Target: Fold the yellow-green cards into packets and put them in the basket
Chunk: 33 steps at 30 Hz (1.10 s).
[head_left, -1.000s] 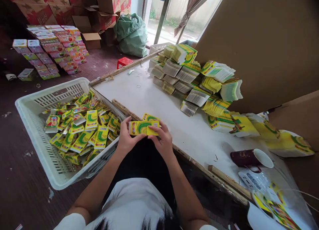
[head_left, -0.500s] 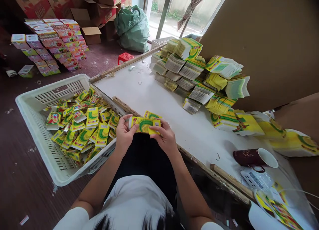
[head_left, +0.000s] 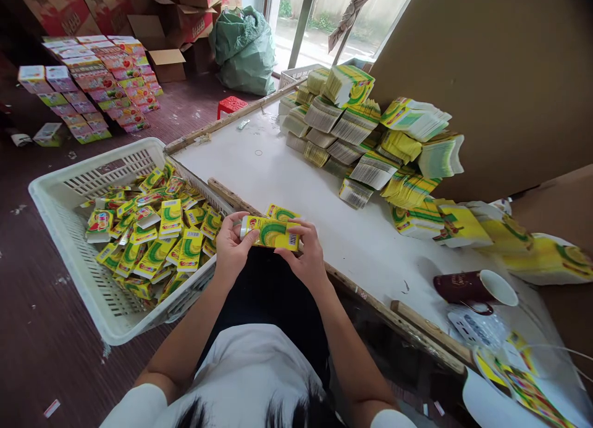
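A small yellow-and-green cardboard box (head_left: pixel 271 233) lies level between my hands in front of the table edge. My left hand (head_left: pixel 233 241) grips its left end, thumb on the printed face. At the opposite end is my right hand (head_left: pixel 306 249), fingers over the upper right corner and thumb at the lower edge, closed on the box. Just behind it, a second yellow piece of the same print (head_left: pixel 282 213) rests on the table, partly hidden. To the left stands a white plastic basket (head_left: pixel 69 243) holding many such yellow boxes (head_left: pixel 170 218).
Bundles of flat yellow cartons (head_left: pixel 356 122) are piled on the white table (head_left: pixel 241 162). A dark mug (head_left: pixel 456 287) lies on its side at the right. A wooden strip (head_left: pixel 430 332) runs along the near edge. A red stool (head_left: pixel 230 105) stands beyond the table.
The right end flap that stood folded over at my right hand now lies in line with the box face. My right fingers have shifted onto that end; my left hand keeps its grip.
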### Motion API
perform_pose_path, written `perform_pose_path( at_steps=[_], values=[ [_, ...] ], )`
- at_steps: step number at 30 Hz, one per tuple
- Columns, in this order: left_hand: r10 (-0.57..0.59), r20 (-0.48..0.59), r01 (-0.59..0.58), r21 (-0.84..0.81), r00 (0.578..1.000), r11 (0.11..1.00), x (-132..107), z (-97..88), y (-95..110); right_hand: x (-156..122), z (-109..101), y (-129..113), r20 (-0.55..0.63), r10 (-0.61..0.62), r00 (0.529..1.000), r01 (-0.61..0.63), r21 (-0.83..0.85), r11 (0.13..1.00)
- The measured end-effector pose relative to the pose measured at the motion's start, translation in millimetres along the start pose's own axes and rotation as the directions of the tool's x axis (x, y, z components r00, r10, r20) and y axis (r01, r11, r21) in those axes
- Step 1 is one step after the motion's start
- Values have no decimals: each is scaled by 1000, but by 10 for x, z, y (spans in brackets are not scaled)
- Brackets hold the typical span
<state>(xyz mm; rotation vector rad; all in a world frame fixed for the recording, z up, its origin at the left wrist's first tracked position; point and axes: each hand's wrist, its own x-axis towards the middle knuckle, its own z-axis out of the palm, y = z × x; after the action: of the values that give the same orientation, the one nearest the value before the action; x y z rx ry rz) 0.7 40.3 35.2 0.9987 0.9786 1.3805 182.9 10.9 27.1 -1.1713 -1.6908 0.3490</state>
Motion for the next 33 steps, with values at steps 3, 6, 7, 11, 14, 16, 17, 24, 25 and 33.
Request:
perform_pose_path(
  at_steps=[3,6,7,11,14,16,17,24,25,33],
  values=[
    [1,-17,-1,-19,1000,1000,-11,-15,-1,-4,63,-12,-49,62,997,-60,41,997],
    [8,-49,-9,-35,999,999,-29,-29,-36,7,100,-49,-5,112,994,-112,28,993],
    [7,-54,-9,-32,999,999,-36,-35,-57,6,114,-60,11,117,993,-117,25,993],
    [11,-64,-7,47,998,999,-37,-150,-131,-26,159,2,130,126,983,-131,25,991],
    [107,-156,-70,225,982,972,50,-481,-93,5,96,230,242,184,953,-202,55,978],
    [292,-328,-150,396,898,906,147,-815,-14,86,6,441,182,271,945,-275,-6,962],
    [398,-406,-168,495,823,852,194,-988,30,139,-36,546,111,328,938,-321,-74,944],
    [584,-278,-113,832,763,543,212,-1284,-59,317,30,863,161,569,806,-370,-613,698],
    [539,-231,-143,813,810,564,187,-1193,-123,303,60,855,163,572,804,-367,-620,693],
    [305,-28,-223,617,952,755,92,-717,-312,302,124,826,152,639,754,-380,-692,614]
  ],
)
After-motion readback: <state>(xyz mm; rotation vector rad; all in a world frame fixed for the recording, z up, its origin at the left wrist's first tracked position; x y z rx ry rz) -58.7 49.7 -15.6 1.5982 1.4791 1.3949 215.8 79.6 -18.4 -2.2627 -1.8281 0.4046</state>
